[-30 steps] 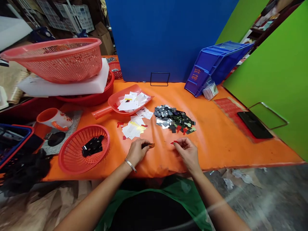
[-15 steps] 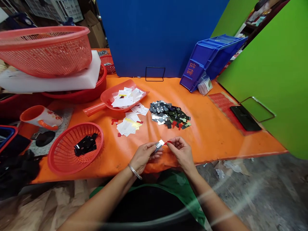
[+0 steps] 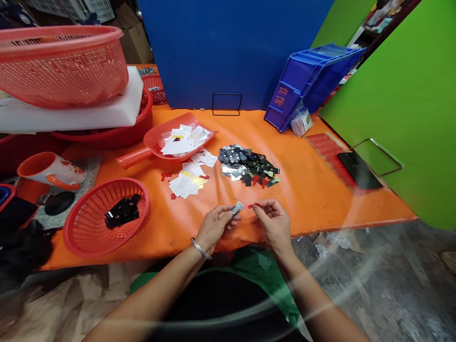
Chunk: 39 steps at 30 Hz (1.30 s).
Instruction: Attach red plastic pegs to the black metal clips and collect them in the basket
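Observation:
Near the table's front edge, my left hand [image 3: 213,225] pinches a small flat metal plate [image 3: 237,209], silvery with a dark part. A few centimetres to its right, my right hand [image 3: 274,221] grips a thin red strip [image 3: 253,205] between thumb and fingertips. Strip and plate are apart. Beyond both hands lies a pile of small black and silver plates [image 3: 245,164], with several red pieces at its near side. Loose white paper slips [image 3: 187,184] and red scraps lie to the left of that pile.
A red dustpan [image 3: 133,157] holds more paper slips. The red basket [image 3: 71,232] at left contains black plates. A mug [image 3: 50,173] stands behind it. Blue bins [image 3: 285,90] lean at the back; a phone [image 3: 359,170] lies at right by the green panel [image 3: 409,118].
My right hand has drawn the red strip away to the right, opening a gap from the plate. The whole view has shifted slightly.

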### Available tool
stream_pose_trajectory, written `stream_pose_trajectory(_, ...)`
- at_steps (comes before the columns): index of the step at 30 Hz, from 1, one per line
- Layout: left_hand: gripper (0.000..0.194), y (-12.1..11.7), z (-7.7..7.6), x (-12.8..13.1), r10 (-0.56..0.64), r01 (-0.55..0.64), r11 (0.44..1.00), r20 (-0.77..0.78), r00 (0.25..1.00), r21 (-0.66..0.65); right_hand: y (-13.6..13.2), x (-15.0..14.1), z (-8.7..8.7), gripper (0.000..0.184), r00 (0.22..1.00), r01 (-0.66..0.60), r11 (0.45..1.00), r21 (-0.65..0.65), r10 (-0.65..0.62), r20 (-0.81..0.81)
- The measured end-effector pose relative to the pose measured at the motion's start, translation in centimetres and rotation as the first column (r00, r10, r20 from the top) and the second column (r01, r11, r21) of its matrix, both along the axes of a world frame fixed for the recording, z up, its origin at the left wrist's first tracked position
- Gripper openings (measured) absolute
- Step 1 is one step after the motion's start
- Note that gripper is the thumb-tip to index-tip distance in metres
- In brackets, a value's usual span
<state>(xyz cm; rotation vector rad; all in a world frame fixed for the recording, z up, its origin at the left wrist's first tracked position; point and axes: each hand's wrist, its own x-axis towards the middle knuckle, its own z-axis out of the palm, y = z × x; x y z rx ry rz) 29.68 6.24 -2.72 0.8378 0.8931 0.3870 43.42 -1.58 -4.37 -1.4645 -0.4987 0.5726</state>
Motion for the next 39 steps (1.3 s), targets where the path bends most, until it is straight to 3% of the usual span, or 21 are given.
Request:
stream_pose_trajectory(2,0.018,0.2,-0.2,-0.1,-0.003,0.003,1.0,-0.001,1.0,0.0,-0.1,0.6,0.0,0.022,0.998,0.062,0.998,0.005,-0.062,0.0)
stream_pose_trajectory(4,0.018,0.2,-0.2,-0.1,0.0,0.0,1.0,-0.007,1.0,-0.017,-0.1,0.9,0.1,0.024,0.999,0.042,0.999,-0.019,-0.042,-0.006)
stream_pose_trajectory(8,0.016,-0.2,-0.6,0.3,-0.007,0.007,0.994,-0.003,1.0,-0.106,-0.1,0.2,0.2,0.024,0.983,-0.186,0.978,-0.098,0.186,-0.009)
stream_pose_trajectory(11,0.02,-0.4,-1.2,0.7,-0.034,0.035,0.986,0.007,0.999,-0.163,-0.2,-1.0,-0.2,0.021,0.965,-0.259,0.956,-0.136,0.263,0.008)
stream_pose_trajectory(18,0.02,0.0,-1.6,0.8,-0.08,0.08,0.985,0.003,0.997,-0.151,-0.2,-1.5,-1.4,0.015,0.955,-0.285,0.947,-0.146,0.293,0.04)
stream_pose_trajectory(39,0.014,-0.2,-2.5,0.8,-0.08,0.086,0.987,0.051,0.995,-0.136,-0.3,-1.6,-1.9,0.02,0.956,-0.28,0.942,-0.183,0.291,0.032)
